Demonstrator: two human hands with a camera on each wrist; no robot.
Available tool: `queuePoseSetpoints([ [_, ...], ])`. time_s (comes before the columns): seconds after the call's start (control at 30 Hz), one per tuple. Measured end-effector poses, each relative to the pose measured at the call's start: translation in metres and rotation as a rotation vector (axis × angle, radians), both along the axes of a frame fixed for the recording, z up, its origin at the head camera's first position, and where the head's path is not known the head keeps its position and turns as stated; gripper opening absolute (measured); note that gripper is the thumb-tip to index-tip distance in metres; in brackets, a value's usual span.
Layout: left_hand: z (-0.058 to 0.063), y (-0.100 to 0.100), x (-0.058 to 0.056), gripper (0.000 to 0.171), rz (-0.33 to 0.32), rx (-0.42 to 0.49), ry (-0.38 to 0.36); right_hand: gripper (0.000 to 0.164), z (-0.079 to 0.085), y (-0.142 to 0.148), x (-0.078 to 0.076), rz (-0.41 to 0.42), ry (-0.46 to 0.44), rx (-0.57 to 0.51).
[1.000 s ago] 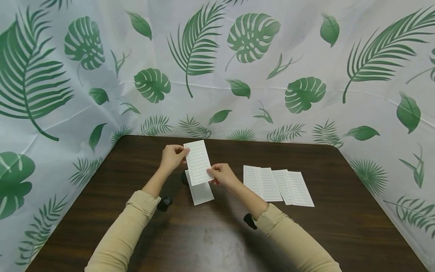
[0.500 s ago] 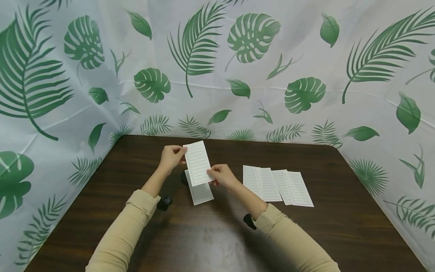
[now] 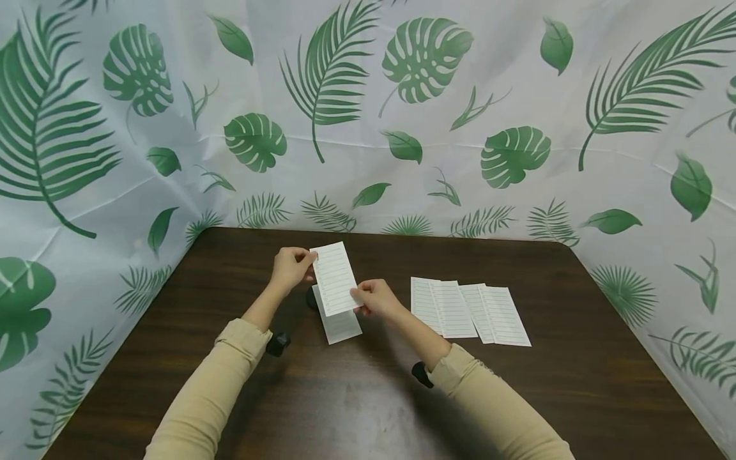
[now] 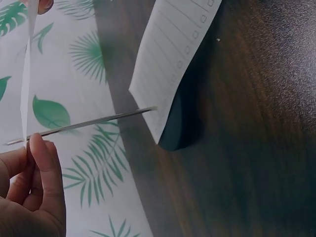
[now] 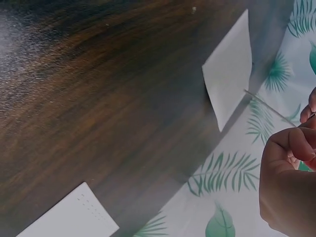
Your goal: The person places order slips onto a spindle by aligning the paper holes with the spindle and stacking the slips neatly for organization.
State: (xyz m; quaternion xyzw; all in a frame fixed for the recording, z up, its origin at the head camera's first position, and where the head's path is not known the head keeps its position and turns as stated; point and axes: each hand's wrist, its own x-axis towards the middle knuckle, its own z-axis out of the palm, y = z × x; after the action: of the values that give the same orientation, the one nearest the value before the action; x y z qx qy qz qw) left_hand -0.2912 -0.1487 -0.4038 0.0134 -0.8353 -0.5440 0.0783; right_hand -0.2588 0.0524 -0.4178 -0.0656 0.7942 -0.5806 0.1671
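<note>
A white ruled paper slip (image 3: 336,281) is held up over the table by both hands. My left hand (image 3: 292,268) pinches its upper left edge. At the lower right edge, my right hand (image 3: 376,297) pinches it between thumb and fingers. Below it, another ruled slip (image 3: 343,329) sits tilted over the dark round base (image 4: 180,123) of a paper spike. The thin metal spike (image 4: 98,121) rises through that lower slip. In the left wrist view its tip shows past the held slip, close to my left fingertips (image 4: 42,148).
Several overlapping ruled slips (image 3: 503,316) lie fanned out on the dark wooden table (image 3: 575,383) to the right. A white curtain with green leaves (image 3: 345,128) stands behind the table and along its sides. Black wrist cameras (image 3: 278,345) sit under both forearms.
The held slip and both hands have sunk very slightly toward the spike's base, with the grips unchanged. The lower slip and the fanned slips stay in place.
</note>
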Motion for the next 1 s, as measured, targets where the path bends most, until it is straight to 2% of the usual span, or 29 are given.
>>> queuePoseSetpoints([
  [0.17,-0.008,0.000,-0.002,0.023,0.003,0.020,-0.023,0.021,-0.007,0.000,0.000,0.007,-0.027,0.027],
  [0.3,-0.014,0.000,-0.001,0.021,0.027,0.032,-0.028,0.021,-0.012,0.001,-0.001,0.046,-0.035,0.038],
  [0.53,-0.025,0.001,0.000,0.020,0.059,0.039,-0.066,0.023,-0.020,0.005,0.001,0.053,-0.012,0.080],
  [0.67,-0.031,0.001,0.000,0.019,0.079,0.031,-0.080,0.022,-0.023,0.009,0.001,0.099,-0.027,0.112],
  [0.8,-0.036,0.000,-0.001,0.019,0.086,0.021,-0.095,0.021,-0.027,0.011,0.001,0.155,-0.021,0.141],
  [1.0,-0.039,0.001,0.001,0.019,0.092,-0.003,-0.119,0.026,-0.033,0.013,0.000,0.166,0.002,0.193],
])
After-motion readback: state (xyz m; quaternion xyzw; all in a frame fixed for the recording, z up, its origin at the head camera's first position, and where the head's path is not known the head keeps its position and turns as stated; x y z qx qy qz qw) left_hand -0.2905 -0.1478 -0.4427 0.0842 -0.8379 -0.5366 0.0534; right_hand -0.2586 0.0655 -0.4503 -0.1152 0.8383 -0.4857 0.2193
